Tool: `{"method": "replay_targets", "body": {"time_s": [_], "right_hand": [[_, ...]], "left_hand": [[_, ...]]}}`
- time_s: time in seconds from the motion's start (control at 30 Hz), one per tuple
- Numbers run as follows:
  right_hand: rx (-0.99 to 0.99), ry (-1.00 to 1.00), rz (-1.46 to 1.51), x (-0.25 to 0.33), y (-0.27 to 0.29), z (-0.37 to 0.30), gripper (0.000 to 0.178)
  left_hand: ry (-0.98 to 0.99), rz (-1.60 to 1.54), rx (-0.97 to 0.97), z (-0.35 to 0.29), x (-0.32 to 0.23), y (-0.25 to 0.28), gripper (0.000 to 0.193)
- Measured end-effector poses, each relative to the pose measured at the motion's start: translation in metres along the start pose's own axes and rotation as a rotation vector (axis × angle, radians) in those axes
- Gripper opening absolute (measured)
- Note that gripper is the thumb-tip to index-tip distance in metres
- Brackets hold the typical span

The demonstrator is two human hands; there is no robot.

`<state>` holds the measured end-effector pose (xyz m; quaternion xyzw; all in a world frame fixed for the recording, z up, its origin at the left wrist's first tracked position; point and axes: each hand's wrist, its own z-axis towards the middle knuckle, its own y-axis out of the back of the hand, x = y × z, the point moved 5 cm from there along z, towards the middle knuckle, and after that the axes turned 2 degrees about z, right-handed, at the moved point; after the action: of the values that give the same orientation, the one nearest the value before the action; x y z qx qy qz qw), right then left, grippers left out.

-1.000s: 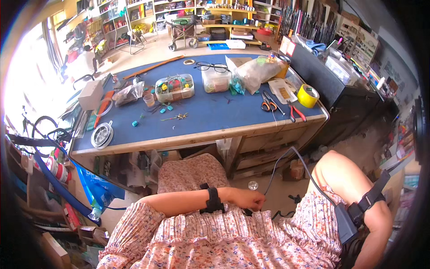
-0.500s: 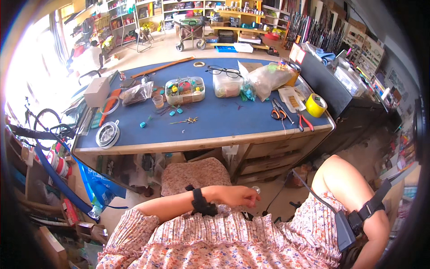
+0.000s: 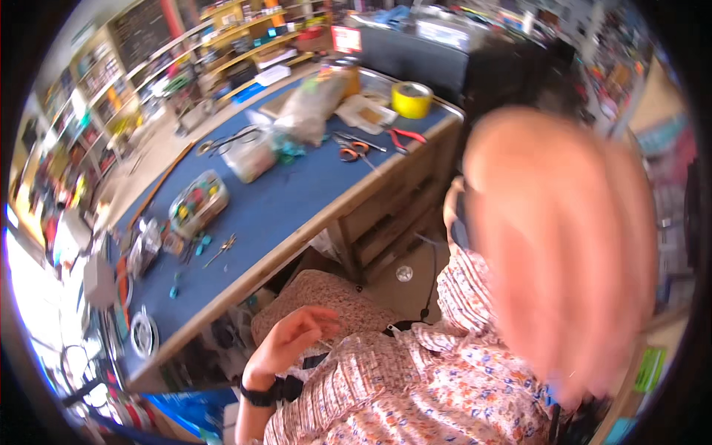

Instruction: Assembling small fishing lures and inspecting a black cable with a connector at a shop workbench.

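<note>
My left hand (image 3: pixel 293 337) is over my lap beside the patterned chair seat (image 3: pixel 311 293), with a black strap round its wrist. Its fingers are loosely bent and apart, and it holds nothing visible. Very near the camera, my right hand (image 3: pixel 564 237) is a large blur filling the right side. Motion smears its fingers, so whether it grips anything does not show. On the blue tabletop (image 3: pixel 274 215) lie orange-handled scissors (image 3: pixel 354 150), red-handled pliers (image 3: pixel 406 139) and a roll of yellow tape (image 3: pixel 411 99), all away from both hands.
A clear box of small coloured pieces (image 3: pixel 199 202) and a spool of line (image 3: pixel 143 334) stand on the table's left part. Farther back are a plastic bag (image 3: pixel 308 107) and a clear tub (image 3: pixel 250 154). Wooden drawers (image 3: pixel 386 215) lie below the table edge. Shelves line the background.
The view has swung to the right and tilted, so the table now slants. My right hand has come up close to the camera. My left hand's fingers now point more upward.
</note>
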<state>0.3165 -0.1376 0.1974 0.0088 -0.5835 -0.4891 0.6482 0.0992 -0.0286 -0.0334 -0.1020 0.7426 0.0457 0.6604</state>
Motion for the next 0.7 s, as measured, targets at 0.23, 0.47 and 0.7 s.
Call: {"method": "replay_targets", "body": {"time_s": [0.23, 0.47, 0.7], "right_hand": [[-0.063, -0.068, 0.176, -0.083, 0.008, 0.070, 0.025], [0.066, 0.022, -0.566, -0.121, -0.038, 0.097, 0.016], [-0.596, -0.285, 0.444, -0.175, -0.041, 0.107, 0.023]], "left_hand": [[-0.204, -0.078, 0.113, -0.007, -0.064, -0.038, 0.002], [-0.433, 0.386, -0.041, 0.003, -0.110, -0.042, 0.008], [-0.417, 0.517, -0.899, -0.040, -0.096, 0.047, 0.004]]}}
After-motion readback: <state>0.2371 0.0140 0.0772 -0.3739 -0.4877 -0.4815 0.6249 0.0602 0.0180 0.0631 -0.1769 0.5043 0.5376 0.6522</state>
